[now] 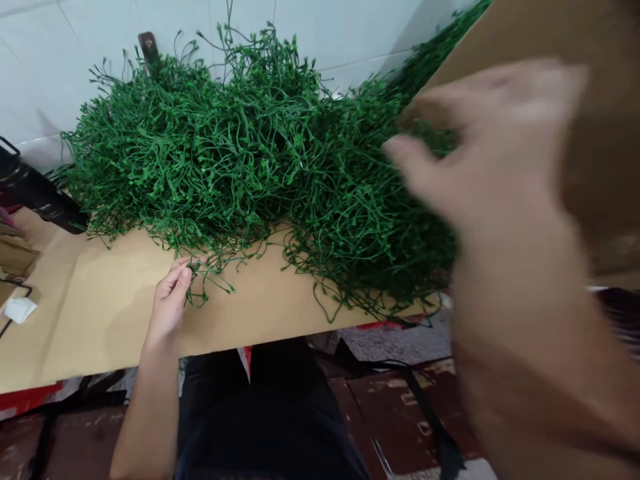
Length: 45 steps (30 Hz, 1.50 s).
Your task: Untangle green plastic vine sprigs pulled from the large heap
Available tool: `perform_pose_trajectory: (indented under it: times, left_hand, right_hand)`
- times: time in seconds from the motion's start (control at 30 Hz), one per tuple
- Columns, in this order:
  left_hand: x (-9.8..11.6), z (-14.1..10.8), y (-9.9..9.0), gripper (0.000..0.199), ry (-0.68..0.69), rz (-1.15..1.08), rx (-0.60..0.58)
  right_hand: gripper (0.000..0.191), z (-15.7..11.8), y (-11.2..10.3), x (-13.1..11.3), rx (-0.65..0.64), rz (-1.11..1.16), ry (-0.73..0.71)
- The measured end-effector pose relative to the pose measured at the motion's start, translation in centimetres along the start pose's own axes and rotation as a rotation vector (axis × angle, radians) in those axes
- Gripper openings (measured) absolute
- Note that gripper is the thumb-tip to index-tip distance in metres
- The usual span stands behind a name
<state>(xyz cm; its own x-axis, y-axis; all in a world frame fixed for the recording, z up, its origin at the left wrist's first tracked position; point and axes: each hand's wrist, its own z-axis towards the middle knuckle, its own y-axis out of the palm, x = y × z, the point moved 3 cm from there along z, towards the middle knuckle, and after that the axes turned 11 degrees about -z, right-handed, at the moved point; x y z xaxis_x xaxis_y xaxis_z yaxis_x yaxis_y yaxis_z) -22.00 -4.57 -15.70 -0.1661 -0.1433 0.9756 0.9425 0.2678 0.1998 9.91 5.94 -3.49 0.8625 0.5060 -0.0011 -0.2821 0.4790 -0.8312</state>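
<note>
A large heap of green artificial plant stems (210, 147), thin and tangled with small budded tips, lies along the back of the cardboard-covered table (115, 293). At the front of the heap, my left hand (173, 293) pinches a few green stems between thumb and fingers, just above the cardboard. My right hand (490, 140) is raised over the right part of the heap, smeared by motion. Its thumb stands apart from the fingers, and nothing shows between them. Whether it touches the stems behind it, I cannot tell.
Upright brown cardboard (610, 167) rises at the right, with more green stems behind it. A black cylindrical object (43, 193) leans at the left end of the heap. White tiled wall (100, 27) backs the table. A small white piece (20, 309) lies at far left.
</note>
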Motion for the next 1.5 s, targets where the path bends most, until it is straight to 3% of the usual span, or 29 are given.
perform_pose_trajectory:
  times: [0.03,0.13,0.2,0.3,0.4,0.47,0.6,0.7,0.77,0.87,1.0,1.13,1.33,1.5]
  left_hand:
    - [-0.1,0.1,-0.1,0.032,0.014,0.005,0.030]
    - [-0.2,0.2,-0.6,0.032,0.043,0.000,0.115]
    - [-0.2,0.2,-0.8,0.031,0.036,-0.032,0.145]
    - [-0.2,0.2,-1.1,0.031,0.008,-0.082,0.199]
    - [-0.5,0.2,-1.1,0.032,-0.017,-0.097,0.244]
    - [-0.8,0.3,-1.0,0.033,-0.025,-0.104,0.256]
    - [-1.0,0.3,0.0,0.034,-0.023,-0.130,0.241]
    - [-0.9,0.4,1.5,0.032,-0.043,-0.115,0.149]
    - [-0.8,0.5,2.5,0.032,-0.067,-0.105,0.081]
    - [-0.7,0.6,3.4,0.033,-0.072,-0.111,0.022]
    - [-1.0,0.8,3.6,0.030,-0.084,-0.068,-0.017]
    - [-1.2,0.8,3.6,0.021,-0.013,0.054,-0.048]
    - [-1.0,0.5,3.4,0.019,0.085,0.158,-0.036]
    - [-1.2,0.5,3.2,0.019,0.154,0.257,-0.065]
  right_hand:
    - [0.040,-0.9,0.7,-1.3,0.085,-0.112,0.080]
    - [0.026,-3.4,4.6,-4.1,-0.035,-0.205,-0.029]
    - [0.016,-4.7,6.9,-3.4,-0.083,-0.209,-0.047]
    - [0.018,-5.8,8.8,-0.3,-0.079,-0.206,0.021]
    - [0.021,-5.9,9.0,1.5,-0.088,-0.196,0.062]
    - [0.020,-5.6,8.4,0.7,-0.097,-0.178,0.088]
    - [0.024,-5.1,6.4,-5.1,-0.006,-0.070,0.149]
    - [0.020,-4.8,5.7,-10.6,0.063,0.220,0.084]
    - [0.020,-4.4,6.3,-13.6,0.052,0.489,0.028]
    - [0.027,-3.6,8.7,-16.2,-0.095,0.895,0.025]
    - [0.035,-3.2,11.3,-16.7,-0.314,1.233,0.143]
    - [0.034,-3.3,11.9,-16.0,-0.442,1.290,0.216]
    - [0.037,-3.2,11.6,-15.4,-0.364,1.329,0.292]
    - [0.040,-3.1,11.2,-15.7,-0.387,1.230,0.249]
